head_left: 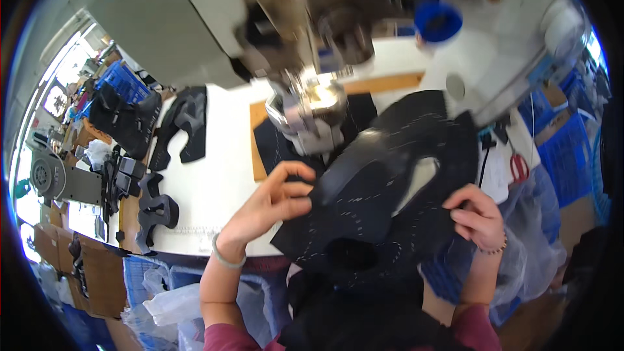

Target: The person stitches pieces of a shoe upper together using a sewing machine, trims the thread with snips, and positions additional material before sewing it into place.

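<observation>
A large black fabric piece (364, 205) with white dashed stitch marks and cut-out openings is raised in front of me, tilted over the table edge. My left hand (266, 211) is at its left edge, fingers curled and thumb against the cloth. At the right edge, my right hand (480, 218) pinches the cloth between thumb and bent fingers. Just beyond stands the sewing machine head (309, 114), lit by a bright lamp and blurred. More black fabric (276, 143) lies under the machine head; the raised piece partly hides it.
Cut black pieces (188, 123) lie on the white table (224, 175) to the left, near a grey motor-like unit (65, 179). Red-handled scissors (519, 168) rest at the right. Blue crates (569, 153) and plastic bags (526, 234) flank the table.
</observation>
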Available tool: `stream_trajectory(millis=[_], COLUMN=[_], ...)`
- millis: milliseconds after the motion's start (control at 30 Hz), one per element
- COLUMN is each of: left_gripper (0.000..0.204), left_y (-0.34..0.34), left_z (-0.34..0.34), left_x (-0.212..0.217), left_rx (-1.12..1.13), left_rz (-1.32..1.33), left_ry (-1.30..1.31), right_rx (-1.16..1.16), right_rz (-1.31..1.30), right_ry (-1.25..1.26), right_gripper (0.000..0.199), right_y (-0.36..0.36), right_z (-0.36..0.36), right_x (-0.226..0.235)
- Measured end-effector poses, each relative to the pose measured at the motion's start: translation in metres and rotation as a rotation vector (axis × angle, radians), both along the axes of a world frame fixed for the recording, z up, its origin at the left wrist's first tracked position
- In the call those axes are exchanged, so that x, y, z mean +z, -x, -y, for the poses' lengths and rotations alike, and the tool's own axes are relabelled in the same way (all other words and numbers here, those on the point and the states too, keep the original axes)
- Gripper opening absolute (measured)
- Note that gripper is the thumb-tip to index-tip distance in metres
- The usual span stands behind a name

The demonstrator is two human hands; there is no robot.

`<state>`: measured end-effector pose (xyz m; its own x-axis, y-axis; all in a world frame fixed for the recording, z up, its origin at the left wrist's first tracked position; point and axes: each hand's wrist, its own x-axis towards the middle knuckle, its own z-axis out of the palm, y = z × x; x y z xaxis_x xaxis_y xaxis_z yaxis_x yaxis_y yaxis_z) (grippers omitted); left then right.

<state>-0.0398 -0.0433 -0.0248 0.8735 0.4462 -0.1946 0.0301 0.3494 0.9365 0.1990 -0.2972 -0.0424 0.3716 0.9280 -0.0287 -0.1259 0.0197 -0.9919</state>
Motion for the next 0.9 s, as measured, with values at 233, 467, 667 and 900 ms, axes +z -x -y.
stream_trajectory(millis=[233, 467, 667, 900], left_gripper=[0.043, 0.041, 0.04, 0.038], left_y=[-0.026, -0.028, -0.027, -0.022], left_z=[0.02, 0.03, 0.029, 0.024], left_x=[-0.051, -0.066, -0.071, -0.072], left_rx=[-0.268, -0.197, -0.208, -0.225], left_rz=[-0.275, -0.169, -0.113, -0.104], left_ry=[-0.027, 0.189, 0.225, 0.215], right_rx=[-0.279, -0.303, -0.3, -0.304], right_rz=[0.406, 0.338, 0.25, 0.113], right_ry=[0.106, 0.098, 0.099, 0.057], right_gripper=[0.023, 0.026, 0.026, 0.025], right_y=[-0.002, -0.011, -0.011, -0.008], right_z=[-0.034, -0.039, -0.038, -0.042], right_x=[-0.063, -0.08, -0.08, -0.074])
